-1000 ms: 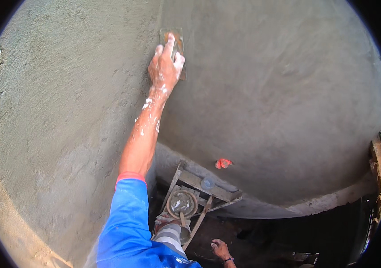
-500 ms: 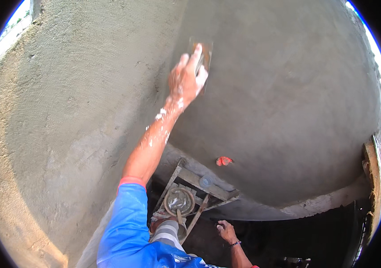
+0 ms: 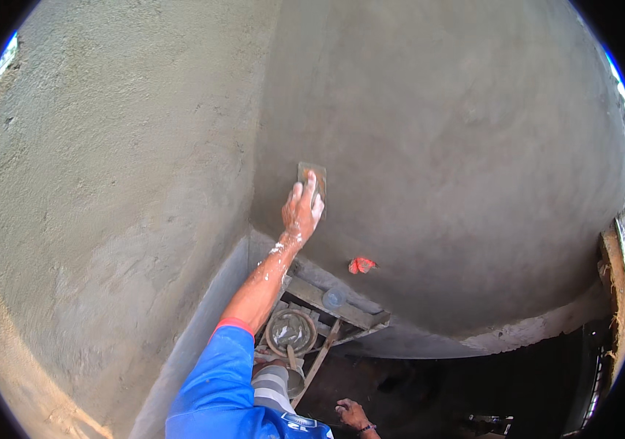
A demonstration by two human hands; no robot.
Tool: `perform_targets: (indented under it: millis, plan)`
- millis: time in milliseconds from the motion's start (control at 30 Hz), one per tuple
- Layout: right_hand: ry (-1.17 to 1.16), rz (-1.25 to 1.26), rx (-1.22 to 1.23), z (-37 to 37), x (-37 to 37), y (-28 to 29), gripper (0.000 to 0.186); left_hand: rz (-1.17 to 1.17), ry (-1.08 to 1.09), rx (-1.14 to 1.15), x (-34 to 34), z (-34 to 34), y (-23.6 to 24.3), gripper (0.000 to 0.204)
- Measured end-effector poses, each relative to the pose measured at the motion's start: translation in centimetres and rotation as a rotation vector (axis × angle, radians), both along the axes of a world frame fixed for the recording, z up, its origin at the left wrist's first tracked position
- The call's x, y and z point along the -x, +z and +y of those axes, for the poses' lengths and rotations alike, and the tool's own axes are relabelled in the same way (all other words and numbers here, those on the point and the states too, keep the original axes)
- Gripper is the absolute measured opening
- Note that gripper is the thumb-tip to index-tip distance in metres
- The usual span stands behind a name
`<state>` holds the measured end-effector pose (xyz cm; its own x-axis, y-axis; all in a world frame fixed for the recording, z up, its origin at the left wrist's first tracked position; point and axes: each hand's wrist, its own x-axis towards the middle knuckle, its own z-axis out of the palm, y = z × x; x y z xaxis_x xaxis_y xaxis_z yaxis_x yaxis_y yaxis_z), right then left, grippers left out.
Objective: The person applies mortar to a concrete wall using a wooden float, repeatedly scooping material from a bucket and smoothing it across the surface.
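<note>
My left hand [image 3: 300, 212] is closed on a rectangular plastering trowel [image 3: 313, 174], index finger stretched along its back. The blade lies against the smooth grey plastered wall [image 3: 437, 146], just right of the inside corner. White paste spots my wrist and forearm. Low in the view, my right hand [image 3: 354, 415] hangs away from the wall with loosely bent fingers, holding nothing that I can see. Below my left arm is a round bucket [image 3: 307, 350] of grey mix. A wooden-handled tool [image 3: 292, 357] with a rounded end rests beside it.
A wooden stand [image 3: 356, 316] supports the bucket and a translucent round container [image 3: 334, 298]. A red-orange piece [image 3: 361, 265] sticks out of the wall. On the left is a rougher plastered wall [image 3: 122, 183]; a rough wooden board [image 3: 612, 271] edges the far right.
My left hand has brought the trowel down the wall, a little to the left. My right hand has dropped lower and slightly left. The view has shifted somewhat.
</note>
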<state>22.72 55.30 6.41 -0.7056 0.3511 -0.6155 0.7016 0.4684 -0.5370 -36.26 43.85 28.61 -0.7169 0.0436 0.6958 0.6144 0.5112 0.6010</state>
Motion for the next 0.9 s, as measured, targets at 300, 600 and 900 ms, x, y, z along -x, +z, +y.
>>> perform_targets:
  millis: [300,600,900]
  plan:
    - [-0.144,0.102,0.004,3.8,7.7,8.0,0.029,0.268,-0.001,-0.090,1.5,-4.7,21.4,0.067]
    - [-0.240,0.077,0.103,1.8,5.6,3.2,0.027,0.325,0.242,0.004,9.1,-6.8,32.9,0.054]
    - [0.045,0.085,0.059,0.2,8.4,3.2,0.031,-0.137,0.135,-0.072,4.9,-5.5,0.5,0.069]
